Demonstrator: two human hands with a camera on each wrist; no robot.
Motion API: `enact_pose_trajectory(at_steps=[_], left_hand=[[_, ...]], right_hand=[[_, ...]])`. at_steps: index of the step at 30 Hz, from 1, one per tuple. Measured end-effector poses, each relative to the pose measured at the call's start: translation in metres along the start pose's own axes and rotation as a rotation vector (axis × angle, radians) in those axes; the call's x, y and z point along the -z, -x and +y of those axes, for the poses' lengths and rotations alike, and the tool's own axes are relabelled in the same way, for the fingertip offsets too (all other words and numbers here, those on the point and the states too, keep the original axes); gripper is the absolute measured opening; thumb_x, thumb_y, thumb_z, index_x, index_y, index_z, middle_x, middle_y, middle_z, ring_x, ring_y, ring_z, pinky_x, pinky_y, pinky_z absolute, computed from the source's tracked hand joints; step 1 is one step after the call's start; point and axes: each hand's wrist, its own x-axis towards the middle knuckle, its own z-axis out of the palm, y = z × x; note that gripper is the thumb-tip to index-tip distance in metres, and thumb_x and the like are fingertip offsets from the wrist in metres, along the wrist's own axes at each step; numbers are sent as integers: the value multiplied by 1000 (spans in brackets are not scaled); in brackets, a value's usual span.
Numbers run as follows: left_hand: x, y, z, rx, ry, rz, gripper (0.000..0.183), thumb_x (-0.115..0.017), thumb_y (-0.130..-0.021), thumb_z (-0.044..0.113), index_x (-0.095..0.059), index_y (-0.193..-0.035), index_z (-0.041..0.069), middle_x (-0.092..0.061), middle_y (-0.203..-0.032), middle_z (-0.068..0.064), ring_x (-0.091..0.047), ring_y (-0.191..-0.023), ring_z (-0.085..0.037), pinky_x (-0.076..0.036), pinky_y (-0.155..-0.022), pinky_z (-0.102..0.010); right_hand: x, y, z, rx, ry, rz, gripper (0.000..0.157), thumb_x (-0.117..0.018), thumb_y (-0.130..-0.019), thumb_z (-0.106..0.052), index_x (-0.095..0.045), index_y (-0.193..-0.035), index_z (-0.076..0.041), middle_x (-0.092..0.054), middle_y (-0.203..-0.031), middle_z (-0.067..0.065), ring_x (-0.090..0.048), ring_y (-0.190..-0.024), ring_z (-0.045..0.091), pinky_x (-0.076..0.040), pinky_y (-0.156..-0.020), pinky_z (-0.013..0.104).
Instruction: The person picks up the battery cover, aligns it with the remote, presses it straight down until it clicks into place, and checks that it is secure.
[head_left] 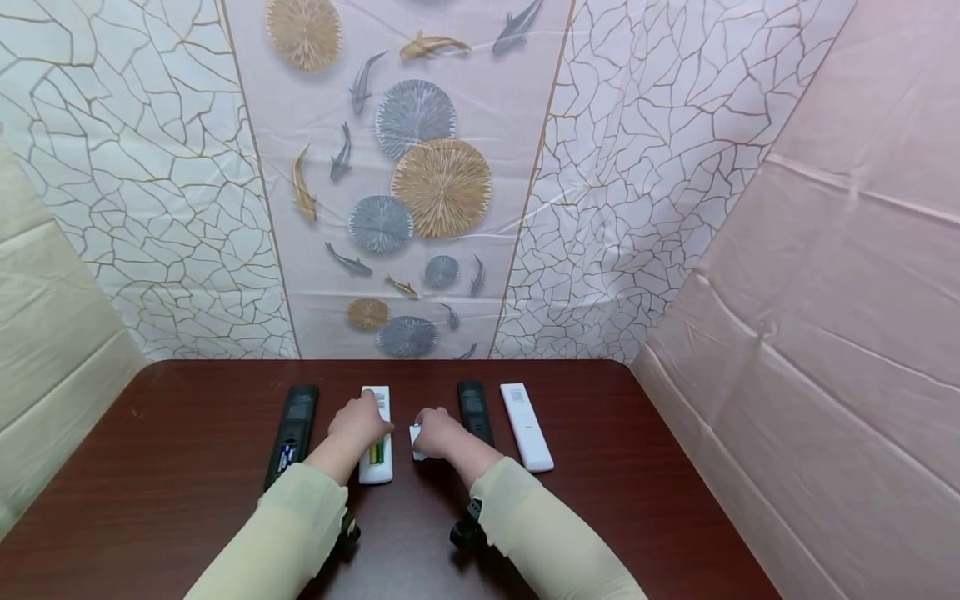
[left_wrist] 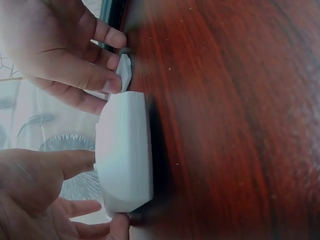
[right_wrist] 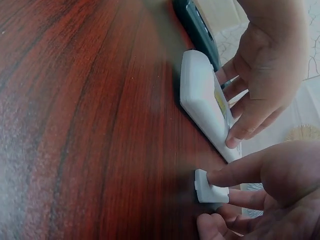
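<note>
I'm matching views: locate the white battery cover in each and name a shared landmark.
Head: battery cover below centre, slightly left, in the right hand.
Left wrist: battery cover above and left of centre.
Right wrist: battery cover below and right of centre.
Landmark: white remote control held by the left hand.

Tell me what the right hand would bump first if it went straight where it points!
Probably the white remote held by the left hand, near its far end. How high the right hand sits is unclear, so it might pass over.
</note>
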Motion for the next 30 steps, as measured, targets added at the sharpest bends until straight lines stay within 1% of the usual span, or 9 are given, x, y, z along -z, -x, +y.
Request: enact_pose_trajectory(at_steps=[4, 9, 12, 16, 19, 24, 27, 30], left_hand=[[-1, 0, 1, 4, 36, 15, 77, -76, -86, 29, -39, -141, -10, -60, -108, -25, -62, -89, -37, -53, -73, -51], [-4, -3, -3, -1, 111, 38, 81, -79, -83, 29, -37, -141, -7, -55, -115, -28, -58, -97, -40, -51, -77, -53], [-4, -6, -8, 8, 163, 33, 77, -78, -84, 28, -36, -140, -5, -52, -120, -29, -58, -100, -40, -50, -80, -52], [-4, -10, -14, 11, 223, 41, 69, -72, -90, 23, -35, -141, -5, -53, -126, -30, -60, -104, -38, -49, -84, -50], [-3, -11, -17, 14, 282, 44, 62, -65, -93, 19, -34, -141, -6, -55, -126, -28, -62, -101, -35, -52, -79, -46], [-3, -13, -21, 43, 403, 20, 52, -59, -97, 14, -36, -138, -7, -58, -119, -27, -65, -92, -32, -54, -62, -38], [-4, -14, -22, 55, 460, 11, 49, -57, -97, 13, -37, -137, -8, -57, -119, -28, -65, -93, -34, -55, -61, -37], [-4, -14, -22, 68, 503, 8, 48, -56, -98, 13, -37, -137, -8, -55, -123, -28, -64, -98, -35, -56, -63, -38]], right_hand=[[2, 0, 2, 4, -24, 3, 35, -72, -90, -13, -63, -123, -5, -56, -122, 13, -56, -87, 19, -52, -73, 37], [3, -1, 7, 5, -129, 13, 34, -74, -88, -11, -62, -120, -4, -63, -106, 8, -60, -75, 19, -52, -64, 35], [3, -2, 10, 1, -201, 21, 31, -75, -86, -8, -62, -114, -4, -61, -99, 7, -60, -69, 20, -53, -59, 35], [3, -1, 10, -3, -253, 37, 25, -74, -87, -5, -61, -108, -4, -60, -97, 8, -59, -65, 21, -53, -56, 35], [2, -1, 10, -11, -279, 49, 21, -73, -88, -4, -61, -106, -5, -59, -97, 8, -59, -63, 22, -54, -57, 36], [1, 1, 10, -1, -306, 67, 18, -70, -90, -2, -63, -105, -5, -59, -98, 10, -59, -66, 22, -54, -56, 35], [-1, 1, 11, 6, -316, 70, 16, -68, -91, -2, -63, -106, -5, -59, -100, 10, -59, -70, 22, -55, -56, 34], [-1, 3, 12, 13, -346, 73, 14, -64, -94, -2, -64, -106, -7, -59, -101, 9, -59, -75, 21, -55, -57, 34]])
